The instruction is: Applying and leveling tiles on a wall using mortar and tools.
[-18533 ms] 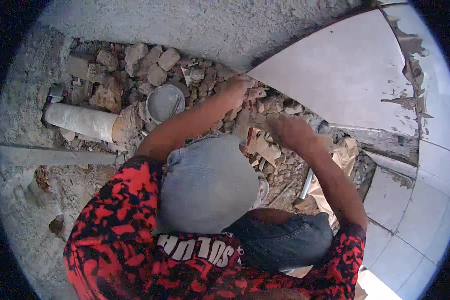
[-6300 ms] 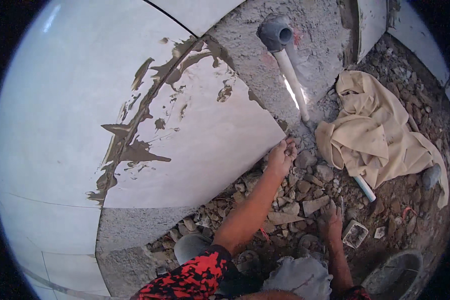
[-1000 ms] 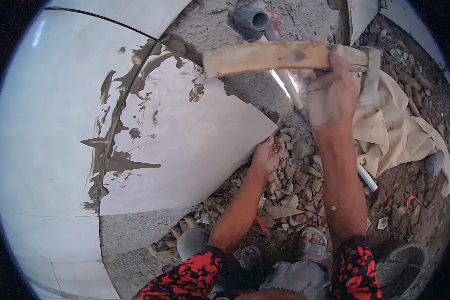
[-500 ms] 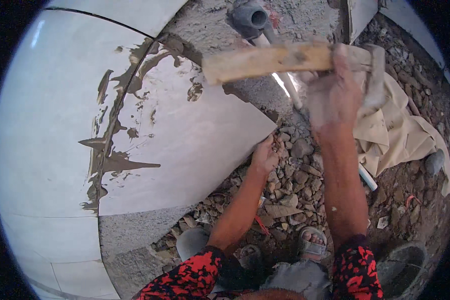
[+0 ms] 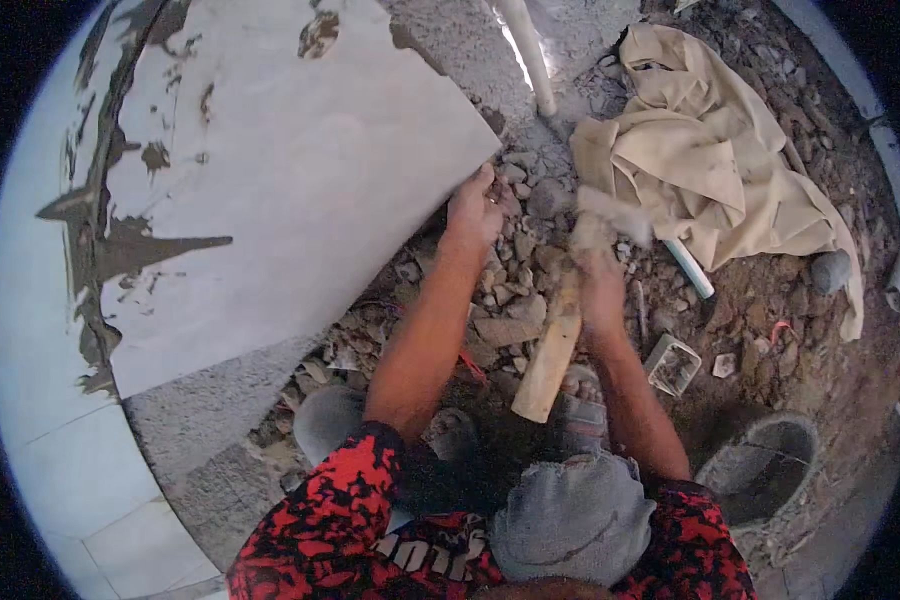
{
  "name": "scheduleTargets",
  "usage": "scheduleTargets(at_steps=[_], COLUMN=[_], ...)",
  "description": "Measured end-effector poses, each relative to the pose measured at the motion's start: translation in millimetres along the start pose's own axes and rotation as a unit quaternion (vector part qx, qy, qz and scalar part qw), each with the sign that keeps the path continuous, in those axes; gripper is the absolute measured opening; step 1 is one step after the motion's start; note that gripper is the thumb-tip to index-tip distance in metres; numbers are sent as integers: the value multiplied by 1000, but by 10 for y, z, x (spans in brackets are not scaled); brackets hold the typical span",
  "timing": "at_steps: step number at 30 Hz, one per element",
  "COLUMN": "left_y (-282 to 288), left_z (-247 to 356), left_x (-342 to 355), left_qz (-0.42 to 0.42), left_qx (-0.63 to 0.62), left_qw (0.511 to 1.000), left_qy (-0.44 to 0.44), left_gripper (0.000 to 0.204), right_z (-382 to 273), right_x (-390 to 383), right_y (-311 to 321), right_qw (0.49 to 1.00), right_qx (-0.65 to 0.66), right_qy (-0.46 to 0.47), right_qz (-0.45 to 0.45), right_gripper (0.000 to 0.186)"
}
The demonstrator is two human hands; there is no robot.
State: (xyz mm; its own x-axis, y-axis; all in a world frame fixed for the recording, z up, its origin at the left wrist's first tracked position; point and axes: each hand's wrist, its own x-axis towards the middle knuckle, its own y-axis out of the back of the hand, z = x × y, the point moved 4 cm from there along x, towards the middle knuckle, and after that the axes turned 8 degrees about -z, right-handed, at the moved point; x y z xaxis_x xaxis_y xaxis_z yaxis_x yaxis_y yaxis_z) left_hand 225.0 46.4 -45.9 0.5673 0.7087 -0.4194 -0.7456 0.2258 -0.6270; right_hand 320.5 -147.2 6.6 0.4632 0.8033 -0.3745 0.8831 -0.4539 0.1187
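Note:
A large white tile (image 5: pixel 300 190) smeared with grey mortar (image 5: pixel 150 245) slants across the left, its corner pointing toward the middle. My left hand (image 5: pixel 478 208) is closed at this corner, fingers curled about the tile's edge, some of them hidden. To its right, my right hand (image 5: pixel 598 285) grips a wooden-handled hammer (image 5: pixel 550 365) high up near the head. The handle points down toward my foot, and the hammer's head is blurred by motion above the rubble.
Broken stones (image 5: pixel 510 290) lie under my hands. A beige cloth (image 5: pixel 690 150) is crumpled at the right, near a pale pipe piece (image 5: pixel 690 268) and a small rectangular box (image 5: pixel 673 365). A round mortar-coated bucket (image 5: pixel 760 465) stands lower right. A white pipe (image 5: pixel 525 55) rises at the back.
My right hand has brought the hammer down from above the tile toward my body, its handle turning from sideways to downward. My left hand stays at the tile's corner. The view has shifted downward and right.

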Motion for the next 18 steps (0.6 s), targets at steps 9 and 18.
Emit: scheduleTargets(at_steps=[9, 18], left_y=[8, 203], left_z=[-26, -82], left_x=[-112, 97], left_qz=[-22, -46], left_qx=[24, -109], left_qw=[997, 991], left_qy=[-65, -62], left_gripper=[14, 9], right_z=[-485, -822], right_x=[-90, -21], right_y=[-639, -1025], right_qw=[768, 789], right_qx=[594, 580], right_qy=[-231, -175], right_qz=[-66, -103], right_gripper=[19, 31])
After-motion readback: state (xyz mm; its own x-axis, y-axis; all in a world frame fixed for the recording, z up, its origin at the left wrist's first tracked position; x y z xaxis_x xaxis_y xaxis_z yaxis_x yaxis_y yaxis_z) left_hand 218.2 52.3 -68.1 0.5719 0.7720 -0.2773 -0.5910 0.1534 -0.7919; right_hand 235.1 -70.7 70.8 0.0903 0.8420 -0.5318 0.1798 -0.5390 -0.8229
